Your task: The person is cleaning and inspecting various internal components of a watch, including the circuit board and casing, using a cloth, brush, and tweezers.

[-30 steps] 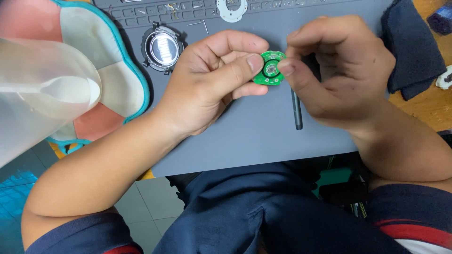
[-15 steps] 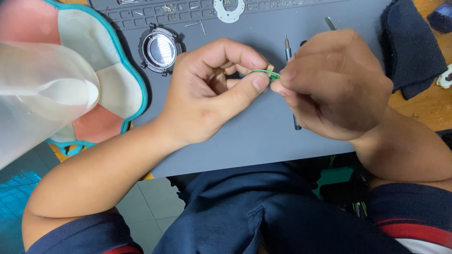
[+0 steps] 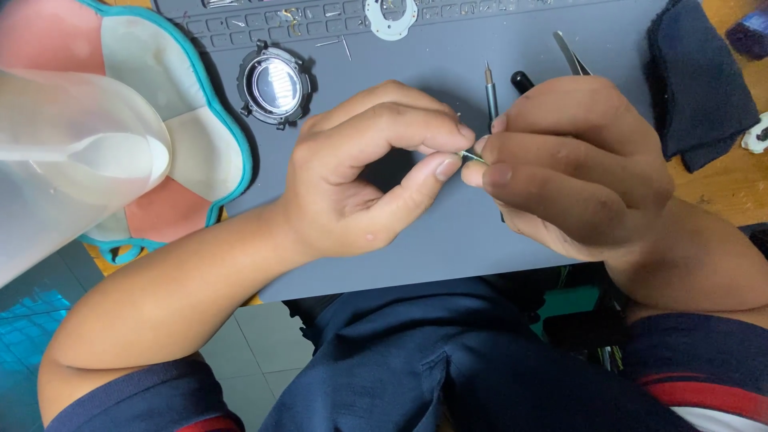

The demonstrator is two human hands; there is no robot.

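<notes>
My left hand point(image 3: 376, 172) and my right hand point(image 3: 572, 164) meet above a grey work mat point(image 3: 448, 240). Between their fingertips they pinch a small green circuit board point(image 3: 474, 157), turned edge-on so only a thin green sliver shows. Thumb and forefinger of each hand close on it from either side. My right hand also grips metal tweezers point(image 3: 570, 53), whose tips stick out above the knuckles. A thin screwdriver point(image 3: 490, 90) lies on the mat right behind my hands.
A round watch case point(image 3: 274, 84) lies on the mat at the upper left, a white ring part point(image 3: 390, 16) at the top. A teal-rimmed parts tray point(image 3: 172, 136) and a blurred translucent container point(image 3: 64, 160) stand left. A dark cloth point(image 3: 700, 84) lies right.
The green board faced the camera flat a second ago; it has since been tipped edge-on. Both hands have drawn closer, and my right hand's fingers now cover most of it.
</notes>
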